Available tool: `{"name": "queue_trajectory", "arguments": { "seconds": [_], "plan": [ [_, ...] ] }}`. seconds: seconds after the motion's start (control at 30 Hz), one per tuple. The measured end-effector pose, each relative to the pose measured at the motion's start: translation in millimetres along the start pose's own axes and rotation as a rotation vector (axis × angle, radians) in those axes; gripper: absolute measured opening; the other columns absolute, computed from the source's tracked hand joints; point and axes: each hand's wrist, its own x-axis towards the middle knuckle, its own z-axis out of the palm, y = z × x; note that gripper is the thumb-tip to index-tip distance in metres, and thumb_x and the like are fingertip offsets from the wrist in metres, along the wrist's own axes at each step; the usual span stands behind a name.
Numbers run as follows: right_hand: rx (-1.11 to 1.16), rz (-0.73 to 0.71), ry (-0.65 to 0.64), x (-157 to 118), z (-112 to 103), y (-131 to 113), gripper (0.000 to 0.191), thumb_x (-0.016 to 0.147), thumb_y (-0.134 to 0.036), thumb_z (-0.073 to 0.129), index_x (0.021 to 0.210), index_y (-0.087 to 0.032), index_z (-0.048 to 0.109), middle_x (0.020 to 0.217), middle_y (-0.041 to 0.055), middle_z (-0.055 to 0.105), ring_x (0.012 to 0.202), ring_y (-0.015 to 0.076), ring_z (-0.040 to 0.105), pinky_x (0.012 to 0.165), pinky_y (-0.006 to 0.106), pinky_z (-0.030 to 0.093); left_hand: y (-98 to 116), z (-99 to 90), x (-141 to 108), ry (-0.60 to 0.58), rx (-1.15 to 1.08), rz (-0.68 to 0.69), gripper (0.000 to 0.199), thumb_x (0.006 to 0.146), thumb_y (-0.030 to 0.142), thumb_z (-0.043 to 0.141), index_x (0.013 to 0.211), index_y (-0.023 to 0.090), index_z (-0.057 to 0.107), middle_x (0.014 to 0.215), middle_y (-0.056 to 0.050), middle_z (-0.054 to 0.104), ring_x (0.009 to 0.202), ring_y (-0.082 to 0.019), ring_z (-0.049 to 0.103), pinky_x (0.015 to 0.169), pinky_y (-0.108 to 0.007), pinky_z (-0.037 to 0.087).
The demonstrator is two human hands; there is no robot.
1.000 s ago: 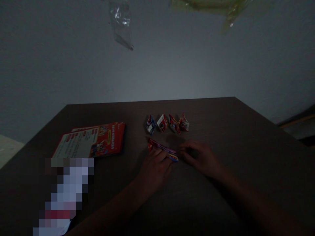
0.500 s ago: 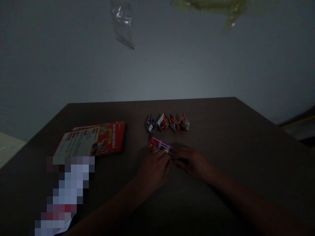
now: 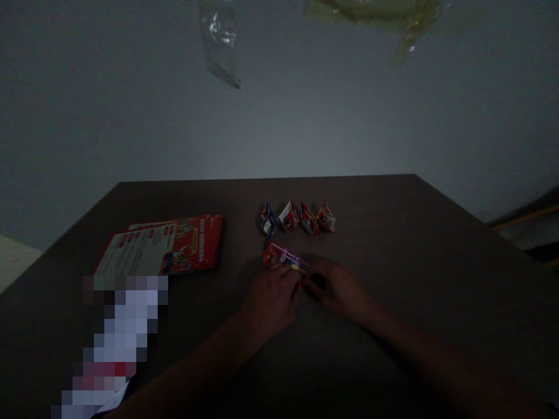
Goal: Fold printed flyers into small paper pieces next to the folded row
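Through the head view I had both hands over the middle of the tabletop (image 3: pixel 384 233), working at a printed strip (image 3: pixel 288 255), red and purple, that lay slanted from upper left to lower right. My left hand (image 3: pixel 273 294) pressed its fingers down on the strip's near side; the thumb was hidden, so I could not tell whether that grip pinched anything. My right hand (image 3: pixel 338 288) curved in from the other side, thumb and forefinger bent round a dark gap, the tips at the strip's right end. It was too dim to tell whether that grip had closed on the paper.

Just beyond the strip, four folded paper pieces (image 3: pixel 289 217) stood in a row, between my hands and the far edge, so forward room was tightest there. The far edge ran along a grey wall (image 3: pixel 279 128), where clear plastic (image 3: pixel 220 43) and yellowish tape (image 3: pixel 375 13) showed high up. To the left, well apart from my hands, lay a stack of red printed sheets (image 3: pixel 205 244), with a pale pixelated shape (image 3: pixel 124 331) at its near side bounding my left forearm's room. To the right, a broad stretch of surface separated my right hand from the slanting side edge.
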Motion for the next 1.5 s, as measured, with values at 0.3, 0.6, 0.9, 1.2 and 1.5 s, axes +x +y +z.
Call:
{"name": "queue_trajectory", "arguments": {
  "seconds": [0.3,0.6,0.9,1.2,1.5],
  "plan": [
    [-0.042,0.024,-0.008,0,0,-4,0.008,0.081,-0.02,0.054,0.082,-0.019,0.062,0.082,0.0042,0.064,0.072,0.0171,0.059,0.063,0.027,0.043,4,-5.9,-3,-0.07,0.08,0.134,0.016,0.083,0.014,0.049,0.081,0.016,0.065,0.083,-0.006,0.059,0.085,-0.019,0.056,0.079,-0.034,0.049],
    [-0.062,0.04,-0.014,-1,0,-6,0.01,0.083,-0.022,0.053,0.086,-0.019,0.063,0.085,0.0042,0.065,0.075,0.0174,0.06,0.064,0.027,0.041,3,-13.4,-7,-0.156,0.114,0.166,0.015,0.082,0.015,0.048,0.088,0.016,0.063,0.095,-0.009,0.058,0.088,-0.021,0.056,0.078,-0.035,0.05],
    [-0.072,0.075,0.016,2,5,-4,0.01,0.08,-0.023,0.056,0.086,-0.02,0.064,0.083,0.0043,0.067,0.071,0.0179,0.061,0.061,0.027,0.041,6,-13.1,-7,-0.191,0.166,0.157,0.018,0.084,0.013,0.046,0.091,0.013,0.063,0.096,-0.01,0.059,0.087,-0.022,0.056,0.075,-0.035,0.05],
    [-0.051,-0.135,0.047,-12,-16,-2,0.02,0.09,-0.023,0.047,0.098,-0.02,0.064,0.084,0.0043,0.066,0.071,0.0138,0.06,0.063,0.024,0.043,8,-15.0,-6,-0.21,0.167,0.131,0.022,0.084,0.011,0.046,0.098,0.015,0.062,0.102,-0.009,0.058,0.091,-0.022,0.056,0.079,-0.035,0.049],
    [-0.359,-0.276,-0.081,-24,3,-12,0.019,0.092,-0.023,0.042,0.099,-0.017,0.058,0.083,0.0044,0.066,0.068,0.0155,0.059,0.061,0.028,0.04,8,-11.1,-7,-0.222,0.151,0.11,0.018,0.084,0.01,0.047,0.093,0.011,0.062,0.099,-0.008,0.059,0.091,-0.021,0.055,0.082,-0.034,0.049]
  ]
}}
